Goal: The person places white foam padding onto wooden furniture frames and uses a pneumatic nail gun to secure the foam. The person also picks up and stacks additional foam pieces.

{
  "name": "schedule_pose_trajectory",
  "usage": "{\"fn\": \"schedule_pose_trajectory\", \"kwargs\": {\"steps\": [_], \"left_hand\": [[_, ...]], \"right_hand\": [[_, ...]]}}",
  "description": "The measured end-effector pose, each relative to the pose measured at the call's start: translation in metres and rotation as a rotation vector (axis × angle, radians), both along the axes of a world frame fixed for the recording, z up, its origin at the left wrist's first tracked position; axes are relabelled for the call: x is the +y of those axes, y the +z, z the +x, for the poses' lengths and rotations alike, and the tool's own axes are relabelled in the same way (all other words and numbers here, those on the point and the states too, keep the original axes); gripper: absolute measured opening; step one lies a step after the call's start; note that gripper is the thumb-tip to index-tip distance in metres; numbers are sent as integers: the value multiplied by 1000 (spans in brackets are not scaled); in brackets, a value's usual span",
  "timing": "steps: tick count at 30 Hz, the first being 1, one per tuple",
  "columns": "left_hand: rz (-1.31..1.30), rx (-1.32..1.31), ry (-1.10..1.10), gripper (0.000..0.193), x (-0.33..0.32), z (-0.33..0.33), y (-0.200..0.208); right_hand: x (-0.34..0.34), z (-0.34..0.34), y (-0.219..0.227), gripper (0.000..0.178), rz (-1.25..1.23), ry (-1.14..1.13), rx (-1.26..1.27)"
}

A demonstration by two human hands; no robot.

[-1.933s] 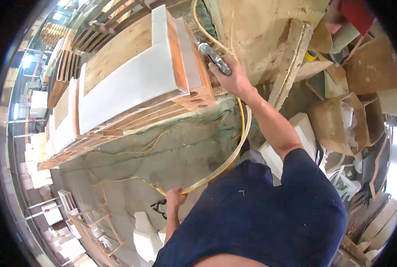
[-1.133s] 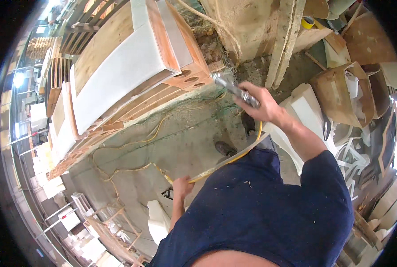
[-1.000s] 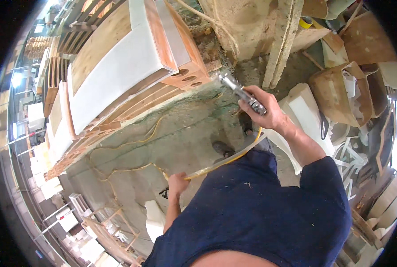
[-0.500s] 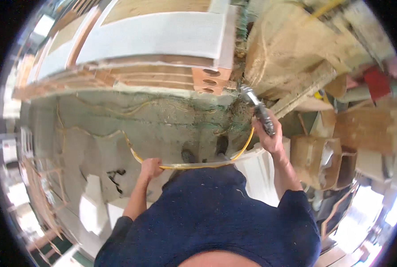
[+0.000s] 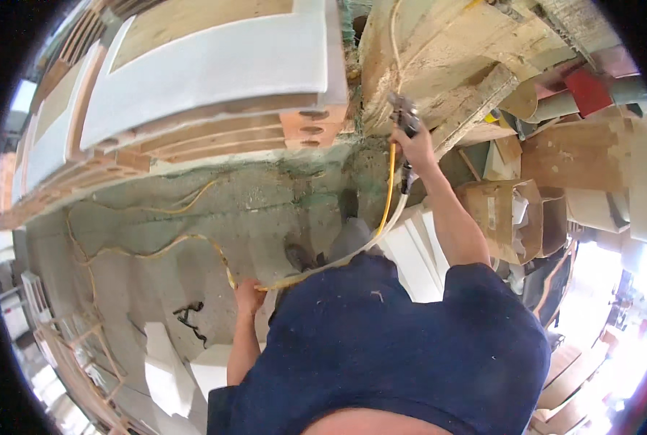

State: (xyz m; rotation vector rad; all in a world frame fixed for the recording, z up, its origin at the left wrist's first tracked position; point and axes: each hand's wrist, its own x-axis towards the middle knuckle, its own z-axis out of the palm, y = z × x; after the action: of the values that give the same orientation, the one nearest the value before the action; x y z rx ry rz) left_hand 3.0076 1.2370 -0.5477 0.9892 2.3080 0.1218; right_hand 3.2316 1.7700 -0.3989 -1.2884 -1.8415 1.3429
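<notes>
My right hand [image 5: 416, 148] is wrapped round the grip of a metal spray gun [image 5: 405, 114], held up in front of the coated board at the upper right. A yellow hose [image 5: 390, 190] and a whitish hose [image 5: 401, 210] run down from the gun and curve past my waist. At the lower left my left hand [image 5: 249, 296] is closed around these hoses, which lie together there. Beyond that hand the line trails over the floor in loops [image 5: 149, 254].
White panels on wooden pallets [image 5: 222, 65] fill the upper left. A coated board [image 5: 454, 43] and a beam [image 5: 483, 101] stand upper right, with a cardboard box [image 5: 494, 214] below. White pieces [image 5: 167, 370] and a black object [image 5: 190, 319] lie lower left.
My right hand has carried the spray gun up and leftward in the picture, toward the coated board. The view has shifted, and my left hand still grips the hoses.
</notes>
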Motion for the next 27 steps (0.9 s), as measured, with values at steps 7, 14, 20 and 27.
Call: {"fn": "schedule_pose_trajectory", "kwargs": {"steps": [7, 14, 20, 27], "left_hand": [[-207, -194, -126, 22, 103, 37, -23], [-264, -296, 20, 47, 233, 102, -90], [-156, -132, 7, 65, 290, 95, -156], [-49, -390, 109, 62, 212, 79, -166]], "right_hand": [[152, -88, -186, 49, -79, 6, 91], [265, -190, -257, 70, 62, 102, -261], [342, -243, -350, 63, 72, -58, -461], [337, -254, -397, 64, -70, -434, -147]]}}
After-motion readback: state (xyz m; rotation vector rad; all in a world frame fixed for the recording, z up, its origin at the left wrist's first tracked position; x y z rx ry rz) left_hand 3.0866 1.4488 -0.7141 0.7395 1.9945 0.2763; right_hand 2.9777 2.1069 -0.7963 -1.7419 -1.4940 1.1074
